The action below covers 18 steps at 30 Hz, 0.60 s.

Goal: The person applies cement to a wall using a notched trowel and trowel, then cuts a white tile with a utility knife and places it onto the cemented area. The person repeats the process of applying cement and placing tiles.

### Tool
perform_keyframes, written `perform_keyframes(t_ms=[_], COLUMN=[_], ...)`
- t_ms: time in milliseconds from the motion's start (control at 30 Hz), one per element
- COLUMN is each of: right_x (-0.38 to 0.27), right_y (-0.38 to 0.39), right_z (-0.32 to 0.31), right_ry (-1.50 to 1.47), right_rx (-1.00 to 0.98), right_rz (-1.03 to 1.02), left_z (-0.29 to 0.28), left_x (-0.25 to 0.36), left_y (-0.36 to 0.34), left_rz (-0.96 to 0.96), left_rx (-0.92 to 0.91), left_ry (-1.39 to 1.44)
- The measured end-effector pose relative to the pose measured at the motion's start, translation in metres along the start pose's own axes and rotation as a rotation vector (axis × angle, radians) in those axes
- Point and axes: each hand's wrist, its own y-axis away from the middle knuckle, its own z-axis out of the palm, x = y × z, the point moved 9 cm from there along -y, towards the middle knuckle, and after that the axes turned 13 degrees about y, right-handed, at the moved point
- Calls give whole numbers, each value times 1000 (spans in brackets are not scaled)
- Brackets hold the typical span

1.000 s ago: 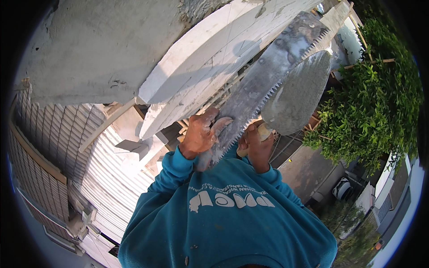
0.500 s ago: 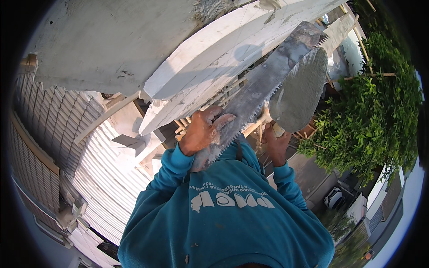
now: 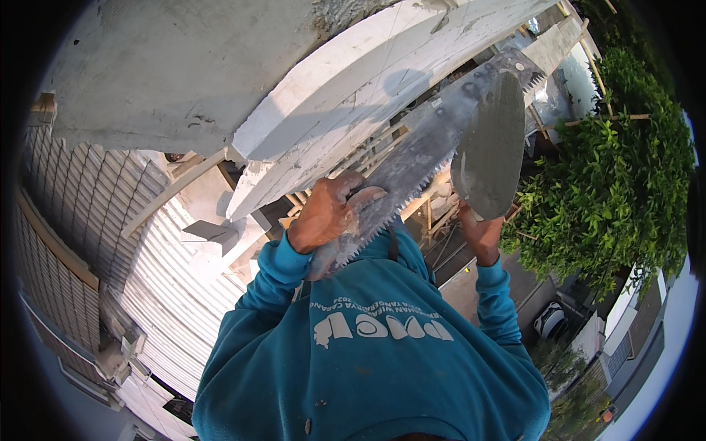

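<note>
My left hand (image 3: 323, 217) is closed around the curved handle of a long grey metal blade (image 3: 419, 147) with serrated edges, which slants up to the right. My right hand (image 3: 482, 234) grips a trowel at its lower end, its fingers partly behind the blade. The oval trowel blade (image 3: 490, 140), coated in wet-looking grey, stands over the right part of the toothed blade; whether the two touch I cannot tell. My teal sleeves reach up to both wrists.
A white curved ledge (image 3: 309, 103) runs beside a grey plastered wall (image 3: 154, 73) above my hands. Far below are corrugated roofs (image 3: 169, 294), wooden poles and a paved ground. A leafy tree (image 3: 603, 198) fills the right side.
My right hand has moved rightward, away from my left, and the trowel blade has swung more upright across the toothed blade's far part. My left hand has barely shifted.
</note>
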Motion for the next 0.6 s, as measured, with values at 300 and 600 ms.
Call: perform_keyframes(t_ms=[300,600], right_x=[-17,-57], right_y=[35,41], right_z=[71,99], right_ry=[-759,-1007], right_rx=[0,55], right_rz=[373,565], left_z=[17,12], left_x=[24,16], left_y=[-10,-8], left_rz=[94,164], left_rx=[147,221], left_ry=[-500,-515])
